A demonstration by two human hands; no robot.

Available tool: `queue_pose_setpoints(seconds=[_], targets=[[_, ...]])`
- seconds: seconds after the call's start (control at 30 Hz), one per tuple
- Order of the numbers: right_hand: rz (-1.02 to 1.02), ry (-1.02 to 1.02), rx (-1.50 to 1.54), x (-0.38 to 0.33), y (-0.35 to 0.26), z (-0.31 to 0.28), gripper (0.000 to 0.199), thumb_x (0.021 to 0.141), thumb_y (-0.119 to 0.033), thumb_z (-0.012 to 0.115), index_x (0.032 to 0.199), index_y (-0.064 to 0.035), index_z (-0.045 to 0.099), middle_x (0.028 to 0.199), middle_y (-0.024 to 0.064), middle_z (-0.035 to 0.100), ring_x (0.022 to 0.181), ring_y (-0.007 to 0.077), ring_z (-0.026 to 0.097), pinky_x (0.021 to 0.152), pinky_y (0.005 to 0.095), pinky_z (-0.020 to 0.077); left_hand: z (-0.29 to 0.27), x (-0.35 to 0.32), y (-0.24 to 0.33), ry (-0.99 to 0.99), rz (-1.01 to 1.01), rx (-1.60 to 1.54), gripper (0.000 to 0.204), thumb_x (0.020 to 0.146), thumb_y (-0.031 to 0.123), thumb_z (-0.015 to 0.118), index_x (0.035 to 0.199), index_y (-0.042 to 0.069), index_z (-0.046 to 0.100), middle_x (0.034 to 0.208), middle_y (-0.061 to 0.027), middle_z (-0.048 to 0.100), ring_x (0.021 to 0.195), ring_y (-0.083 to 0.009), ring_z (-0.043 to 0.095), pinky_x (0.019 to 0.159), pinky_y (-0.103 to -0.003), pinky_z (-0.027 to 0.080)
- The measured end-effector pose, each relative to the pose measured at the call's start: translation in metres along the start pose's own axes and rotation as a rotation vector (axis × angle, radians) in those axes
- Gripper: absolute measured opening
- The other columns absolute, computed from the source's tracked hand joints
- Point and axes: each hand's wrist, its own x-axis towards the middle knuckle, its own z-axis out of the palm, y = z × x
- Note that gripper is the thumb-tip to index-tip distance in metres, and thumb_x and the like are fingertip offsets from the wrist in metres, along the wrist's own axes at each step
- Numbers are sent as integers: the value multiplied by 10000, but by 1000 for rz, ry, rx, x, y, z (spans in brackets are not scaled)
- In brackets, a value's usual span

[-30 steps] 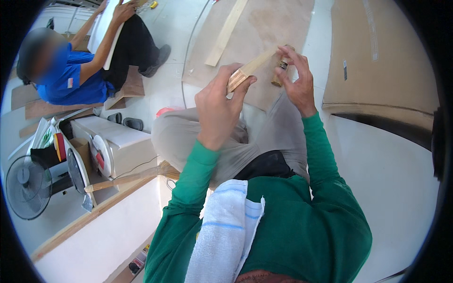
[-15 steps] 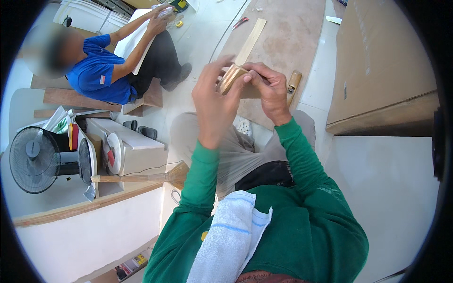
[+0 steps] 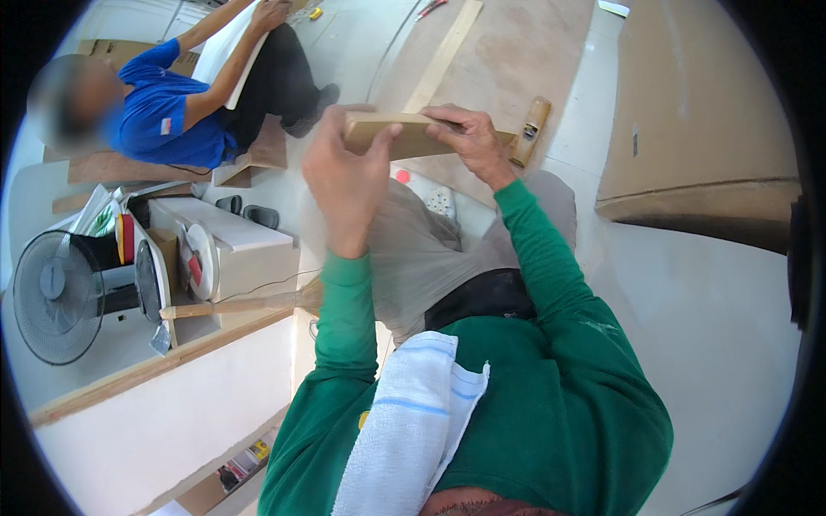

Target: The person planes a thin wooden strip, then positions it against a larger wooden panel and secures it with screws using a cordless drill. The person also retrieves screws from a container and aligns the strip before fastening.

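Wood piece point(image 3: 415, 138), pale and straight-edged, is held up by a seated person in the downward-looking head view, above and beyond the lap. Its long axis runs mainly from left to right, across the body, so each hand has its own stretch of it. The left hand point(image 3: 340, 185) grips the left end, thumb on the near side and fingers wrapped behind, slightly blurred. The right hand point(image 3: 482, 148) pinches it farther along, and the right end pokes out past the knuckles. The hands are apart, with wood showing between them; both are clamped on this same piece. Just beyond that right end, a wooden hand plane point(image 3: 530, 131) lies on a brown sheet point(image 3: 525, 52); the right hand is much the nearer to it. Whether the wood touches the plane or only overlaps it in view, I cannot tell. On the far side, a long pale strip point(image 3: 446, 56) lies on the sheet, pointing away from the person.
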Motion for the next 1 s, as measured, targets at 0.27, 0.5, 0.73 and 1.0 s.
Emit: queue_pose_setpoints(seconds=[0.27,0.5,0.73,1.0], targets=[[67,538,-108,10,128,-71,462,1082,-294,734,1487,-73,710,1395,124,756,1301,240,677,1148,402,524,9,23,-22,76,-49,26,348,833,253,962,1044,70,753,918,-140,814,827,-310,802,786,-395,611],[862,735,-874,-18,257,-150,958,911,-459,878,1720,-313,385,1635,213,497,1450,480,571,1118,632,537,1,41,-43,64,-67,104,414,870,273,990,1156,67,772,978,-123,822,887,-217,792,826,-351,618],[833,580,-1163,0,275,-159,788,949,-495,840,1635,-360,477,1487,223,567,1295,485,673,1022,639,580,-3,58,-58,3,52,85,550,871,133,944,1378,131,730,1210,-111,773,1029,-249,752,952,-399,590],[704,517,-1259,-17,275,-186,258,1063,-358,708,1258,-190,726,1287,212,689,1150,473,743,930,625,596,-7,62,-81,-48,-30,-31,535,875,122,944,1370,140,742,1227,-69,755,1086,-228,731,987,-386,587]])
